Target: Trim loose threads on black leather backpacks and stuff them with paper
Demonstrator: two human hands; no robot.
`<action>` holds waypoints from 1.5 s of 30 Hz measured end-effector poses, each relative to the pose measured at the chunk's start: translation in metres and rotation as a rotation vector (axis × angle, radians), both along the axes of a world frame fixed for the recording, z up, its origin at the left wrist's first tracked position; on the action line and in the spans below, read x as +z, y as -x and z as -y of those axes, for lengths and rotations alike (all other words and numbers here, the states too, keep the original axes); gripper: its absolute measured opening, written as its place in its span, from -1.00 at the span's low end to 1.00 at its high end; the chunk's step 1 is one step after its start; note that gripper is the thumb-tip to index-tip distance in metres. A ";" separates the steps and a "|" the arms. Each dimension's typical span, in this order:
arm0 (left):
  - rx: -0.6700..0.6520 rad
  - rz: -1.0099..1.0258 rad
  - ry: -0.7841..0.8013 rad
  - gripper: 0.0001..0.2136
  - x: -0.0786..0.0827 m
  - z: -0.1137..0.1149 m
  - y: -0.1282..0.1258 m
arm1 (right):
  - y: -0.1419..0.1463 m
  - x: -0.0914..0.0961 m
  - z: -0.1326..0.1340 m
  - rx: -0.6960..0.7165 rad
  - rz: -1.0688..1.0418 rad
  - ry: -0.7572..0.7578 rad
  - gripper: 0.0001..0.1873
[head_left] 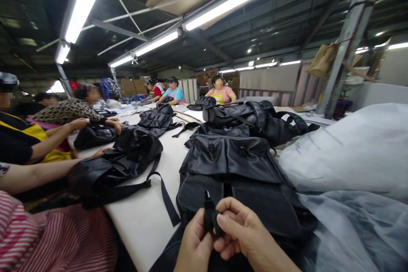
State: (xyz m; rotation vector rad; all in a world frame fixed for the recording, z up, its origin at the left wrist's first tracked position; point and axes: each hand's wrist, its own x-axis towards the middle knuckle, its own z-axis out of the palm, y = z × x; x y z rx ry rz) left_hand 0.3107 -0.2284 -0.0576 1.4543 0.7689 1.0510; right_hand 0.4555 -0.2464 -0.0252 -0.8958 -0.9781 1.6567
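In front of me lies a large black leather-look backpack (261,204) with two front pockets, each with a small dark clasp. Just over its lower part, both my hands come together on a short black strap (209,211) that has a shiny piece at its upper end. My left hand (195,240) pinches the strap from the left. From the right, my right hand (244,231) grips it between thumb and bent fingers. Part of the strap is hidden behind my fingers.
More black bags (248,117) are piled behind the backpack on the white table (130,229). Large translucent plastic bags (353,148) bulge on the right. At the left, co-workers' hands (116,125) handle other black bags (117,165); several people sit farther back.
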 end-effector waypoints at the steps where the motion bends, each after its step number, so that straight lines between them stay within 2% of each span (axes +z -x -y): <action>1: 0.010 -0.025 -0.022 -0.79 0.000 0.001 0.000 | 0.000 -0.001 0.000 -0.001 0.020 0.003 -0.34; 7: 0.146 -0.062 -0.070 -0.78 -0.003 0.010 -0.008 | 0.003 -0.001 0.003 -0.028 0.134 0.036 -0.34; 16: 0.415 -0.184 -0.204 -0.78 -0.020 0.014 -0.011 | 0.009 0.000 0.008 -0.070 0.137 0.044 -0.35; 21: 0.470 -0.202 -0.216 -0.74 -0.035 0.013 -0.010 | 0.001 -0.001 0.006 0.026 0.113 0.049 -0.39; 26: 0.511 -0.222 -0.365 -0.69 -0.051 0.013 -0.006 | 0.001 -0.007 0.004 0.034 0.012 0.087 -0.39; 31: 0.531 -0.238 -0.521 -0.69 -0.063 0.011 -0.003 | 0.008 -0.015 0.004 -0.077 -0.069 0.076 -0.33; 35: 0.542 -0.287 -0.567 -0.68 -0.067 0.008 0.002 | 0.003 -0.010 0.003 0.002 -0.052 0.099 -0.35; 41: 0.272 -0.333 -0.624 -0.56 -0.063 0.003 0.019 | 0.000 -0.002 0.006 0.068 0.033 0.083 -0.46; 45: 0.311 -0.408 -0.713 -0.53 -0.063 0.001 0.025 | 0.001 -0.002 0.006 0.053 0.030 0.134 -0.48</action>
